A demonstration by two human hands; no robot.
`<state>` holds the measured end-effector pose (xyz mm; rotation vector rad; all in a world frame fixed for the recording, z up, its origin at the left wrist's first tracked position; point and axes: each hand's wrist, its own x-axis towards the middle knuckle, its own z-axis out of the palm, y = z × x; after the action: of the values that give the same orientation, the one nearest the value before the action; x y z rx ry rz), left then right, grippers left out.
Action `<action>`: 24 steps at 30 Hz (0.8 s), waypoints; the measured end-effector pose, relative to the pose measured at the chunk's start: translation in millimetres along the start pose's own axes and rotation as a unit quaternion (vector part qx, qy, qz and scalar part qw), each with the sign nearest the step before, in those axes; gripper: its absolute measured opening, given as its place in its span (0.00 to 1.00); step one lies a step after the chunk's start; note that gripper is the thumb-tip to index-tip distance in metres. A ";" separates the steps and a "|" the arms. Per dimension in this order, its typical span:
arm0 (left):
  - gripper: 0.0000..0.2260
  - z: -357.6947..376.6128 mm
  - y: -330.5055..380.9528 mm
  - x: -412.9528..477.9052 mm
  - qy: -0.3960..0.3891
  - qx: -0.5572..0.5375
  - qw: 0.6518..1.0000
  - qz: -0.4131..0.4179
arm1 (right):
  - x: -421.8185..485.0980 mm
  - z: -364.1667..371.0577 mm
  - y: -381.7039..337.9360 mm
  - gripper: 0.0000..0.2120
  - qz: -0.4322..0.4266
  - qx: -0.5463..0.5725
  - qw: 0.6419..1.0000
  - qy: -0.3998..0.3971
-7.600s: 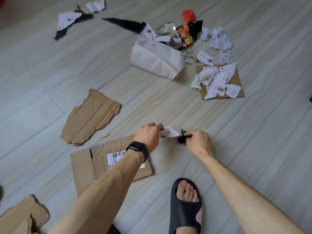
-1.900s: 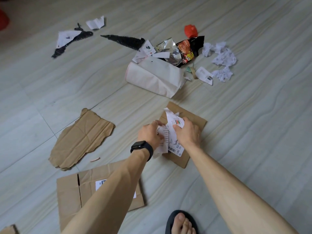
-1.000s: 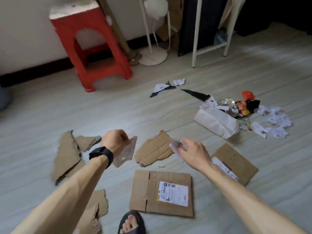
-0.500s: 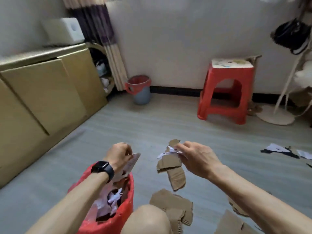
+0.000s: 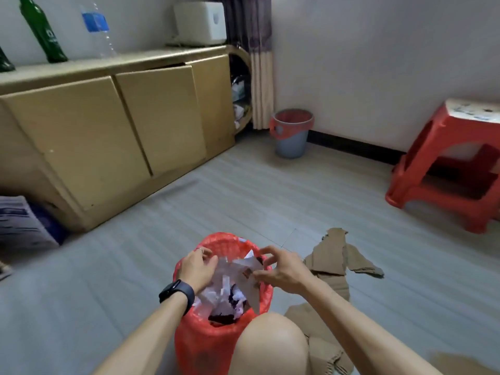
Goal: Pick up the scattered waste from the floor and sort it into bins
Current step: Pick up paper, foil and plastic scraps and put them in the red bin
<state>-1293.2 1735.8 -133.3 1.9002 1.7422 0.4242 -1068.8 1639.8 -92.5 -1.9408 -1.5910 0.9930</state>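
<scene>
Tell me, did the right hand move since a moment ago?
Yes. The right hand went left, from above the cardboard pieces to over the red bin, pinching paper scraps.

No legible text anywhere.
Blue label [image 5: 95, 21] on clear bottle [image 5: 105, 43]: blurred.
White mark on green bottle [image 5: 43, 31]: unreadable.
Printed lines on bag [image 5: 19, 226], left: too blurred.
Red print on paper scrap [image 5: 247, 274] over red bin [image 5: 216, 345]: indistinct.

Blur hides whether the left hand [image 5: 196, 269] or right hand [image 5: 284, 272] grips the paper scraps [image 5: 244, 265] over the red bin [image 5: 195, 343], whose lower side a knee [image 5: 270, 346] covers, and the right edge cuts off the red stool [image 5: 443, 190].
</scene>
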 end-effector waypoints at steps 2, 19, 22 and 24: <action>0.14 0.0 9.8 -1.5 -0.020 -0.021 1.000 -0.005 | -0.6 -2.2 1.0 0.24 -0.001 -0.010 1.000 0.006; 0.16 121.8 274.7 -63.1 -0.259 0.124 0.882 0.373 | -182.7 -197.5 152.2 0.17 0.166 -0.263 0.943 0.119; 0.17 182.9 307.2 -97.7 -0.313 0.154 0.835 0.426 | -245.0 -211.7 208.2 0.17 0.242 -0.193 0.935 0.170; 0.18 214.0 314.4 -116.1 -0.348 0.185 0.808 0.438 | -274.1 -203.7 242.1 0.16 0.274 -0.140 0.928 0.209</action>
<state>-930.0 1575.1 -115.2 2.6099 0.4134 -0.3356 -779.7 1338.1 -66.7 -2.6609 -1.0083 0.4836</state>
